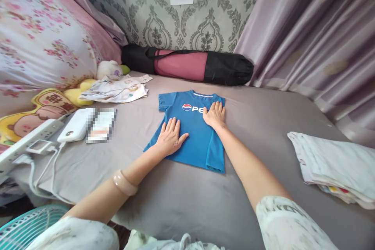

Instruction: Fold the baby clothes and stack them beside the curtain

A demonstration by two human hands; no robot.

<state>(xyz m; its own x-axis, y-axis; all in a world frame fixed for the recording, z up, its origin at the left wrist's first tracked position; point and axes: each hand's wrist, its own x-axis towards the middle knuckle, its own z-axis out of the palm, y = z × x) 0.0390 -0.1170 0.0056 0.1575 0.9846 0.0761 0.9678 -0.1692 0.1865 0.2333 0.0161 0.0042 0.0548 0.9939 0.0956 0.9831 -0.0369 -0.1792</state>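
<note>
A blue T-shirt [190, 136] with a white collar strip and a partly covered logo lies on the grey bed sheet [187, 199]. My left hand [170, 136] rests flat on the shirt's left middle part, fingers spread. Higher up, near the right shoulder, my right hand [215, 115] lies flat and covers the end of the printed letters. The shirt's right side is folded inward along its lower part, and its left sleeve sticks out. Neither hand grips the cloth.
A black and pink rolled bag [181, 64] lies along the wall. At left are a patterned cloth [117, 89], plush toys, a white power bank [77, 125], a power strip [29, 144] and cables. Folded white cloths [340, 164] sit at right; a teal fan [32, 226] is lower left.
</note>
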